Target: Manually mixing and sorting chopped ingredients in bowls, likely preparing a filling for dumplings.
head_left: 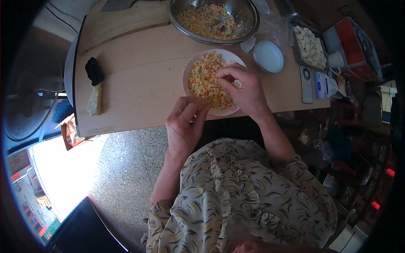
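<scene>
A white and pink plate (230, 56) lies near the table's front edge, heaped with finely chopped orange, white and green filling (206, 71). My right hand (248, 89) hovers over the plate's right half, thumb and fingers pinched together. An orange bit shows at those fingertips, too small to name. At the plate's near left rim is my left hand (185, 117), its fingers curled and the thumb drawn up to them. Whatever sits in that pinch is hidden.
Behind the plate stands a large steel bowl (249, 31) with more filling. To the right are a small pale bowl (268, 56), a tray of white dumplings (310, 48), a scale (306, 84), a mug (336, 60) and a tissue pack (324, 86). A black-handled brush (95, 99) lies left.
</scene>
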Demonstrator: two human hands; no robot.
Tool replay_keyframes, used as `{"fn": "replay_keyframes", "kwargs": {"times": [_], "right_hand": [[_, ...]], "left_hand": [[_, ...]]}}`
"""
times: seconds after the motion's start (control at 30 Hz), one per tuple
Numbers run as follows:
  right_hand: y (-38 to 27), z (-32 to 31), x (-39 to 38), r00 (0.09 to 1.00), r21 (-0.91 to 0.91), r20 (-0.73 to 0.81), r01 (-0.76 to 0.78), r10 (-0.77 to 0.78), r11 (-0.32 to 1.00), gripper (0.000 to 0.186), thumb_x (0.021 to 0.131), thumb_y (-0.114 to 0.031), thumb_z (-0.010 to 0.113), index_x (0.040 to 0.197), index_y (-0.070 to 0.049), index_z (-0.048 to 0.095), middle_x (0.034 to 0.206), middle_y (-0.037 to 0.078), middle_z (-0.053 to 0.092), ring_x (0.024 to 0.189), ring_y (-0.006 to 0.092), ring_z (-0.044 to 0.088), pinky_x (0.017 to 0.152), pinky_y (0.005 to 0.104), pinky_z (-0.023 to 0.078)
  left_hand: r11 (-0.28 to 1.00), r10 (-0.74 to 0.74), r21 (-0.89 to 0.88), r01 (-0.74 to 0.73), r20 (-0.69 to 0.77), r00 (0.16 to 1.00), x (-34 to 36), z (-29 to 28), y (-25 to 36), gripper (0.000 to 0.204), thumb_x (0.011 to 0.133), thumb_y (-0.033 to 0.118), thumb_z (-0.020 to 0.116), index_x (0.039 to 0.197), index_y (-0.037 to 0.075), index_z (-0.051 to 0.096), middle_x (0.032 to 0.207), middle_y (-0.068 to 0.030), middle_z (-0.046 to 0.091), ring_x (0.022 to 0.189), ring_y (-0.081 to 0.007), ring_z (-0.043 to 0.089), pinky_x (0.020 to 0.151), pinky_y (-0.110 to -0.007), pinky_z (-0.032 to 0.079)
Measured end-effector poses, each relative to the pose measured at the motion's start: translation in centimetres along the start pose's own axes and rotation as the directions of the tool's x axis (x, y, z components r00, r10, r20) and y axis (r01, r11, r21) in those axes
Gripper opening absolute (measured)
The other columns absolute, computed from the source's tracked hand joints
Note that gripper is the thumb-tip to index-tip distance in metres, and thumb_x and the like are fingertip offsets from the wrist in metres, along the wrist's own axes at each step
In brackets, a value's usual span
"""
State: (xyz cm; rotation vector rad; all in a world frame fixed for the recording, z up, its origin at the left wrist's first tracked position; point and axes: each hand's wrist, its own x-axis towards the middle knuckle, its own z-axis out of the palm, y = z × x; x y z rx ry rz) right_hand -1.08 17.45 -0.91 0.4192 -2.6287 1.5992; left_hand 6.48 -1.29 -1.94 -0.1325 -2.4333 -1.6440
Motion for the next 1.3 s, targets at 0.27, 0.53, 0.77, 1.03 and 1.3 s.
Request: {"fn": "replay_keyframes", "kwargs": {"times": [0.27,0.53,0.77,1.03,1.3], "right_hand": [[-1.7,-1.0,-2.0,0.991,-0.046,-0.045,0.126,-0.128,0.991,0.015,0.089,0.001,0.072,0.104,0.002,0.070,0.102,0.012,0.072,0.090,0.0227,0.073,0.074,0.0336,0.059],[-1.6,-1.2,-2.9,0.997,0.047,-0.019,0.076,-0.075,0.996,0.014,0.091,0.001,0.072,0.104,0.002,0.068,0.101,0.011,0.071,0.090,0.0207,0.073,0.075,0.0320,0.059],[-1.3,-1.6,-3.3,1.000,0.171,0.000,-0.013,0.013,0.985,0.012,0.093,0.001,0.071,0.105,0.001,0.071,0.100,0.004,0.070,0.086,0.0090,0.064,0.075,0.0250,0.052],[-0.3,-1.2,-3.3,0.998,0.300,0.041,-0.059,0.049,0.952,0.011,0.097,-0.005,0.068,0.105,0.002,0.066,0.096,0.002,0.068,0.088,0.0071,0.062,0.078,0.0258,0.052],[-0.5,-0.1,-3.4,0.997,0.184,-0.052,0.071,-0.063,0.980,0.008,0.099,-0.006,0.064,0.103,0.001,0.065,0.095,0.005,0.067,0.088,0.0104,0.063,0.080,0.0266,0.052]], "left_hand": [[0.997,0.073,-0.016,-0.074,-0.036,0.997,2.5,1.1,0.9,0.019,0.088,0.000,0.077,0.107,0.003,0.077,0.098,-0.0077,0.072,0.070,-0.0114,0.065,0.063,-0.026,0.054],[0.994,0.103,-0.022,-0.103,0.006,0.995,2.2,1.6,0.9,0.015,0.088,-0.001,0.076,0.103,0.002,0.076,0.094,-0.0070,0.072,0.071,-0.0113,0.066,0.063,-0.026,0.054],[0.992,0.107,-0.071,-0.107,0.000,0.994,2.4,1.6,0.7,0.012,0.087,-0.004,0.074,0.098,0.000,0.073,0.092,-0.0074,0.071,0.071,-0.0124,0.070,0.064,-0.026,0.057],[0.958,-0.057,-0.277,0.078,0.085,0.995,2.1,2.1,-0.5,0.007,0.094,0.000,0.071,0.101,-0.001,0.070,0.094,-0.0005,0.068,0.080,-0.0060,0.065,0.074,-0.022,0.054],[0.910,-0.242,-0.321,0.263,0.102,0.965,2.1,2.6,-1.2,0.015,0.096,0.004,0.071,0.110,0.000,0.071,0.098,-0.0021,0.073,0.083,-0.0070,0.066,0.077,-0.023,0.055]]}}
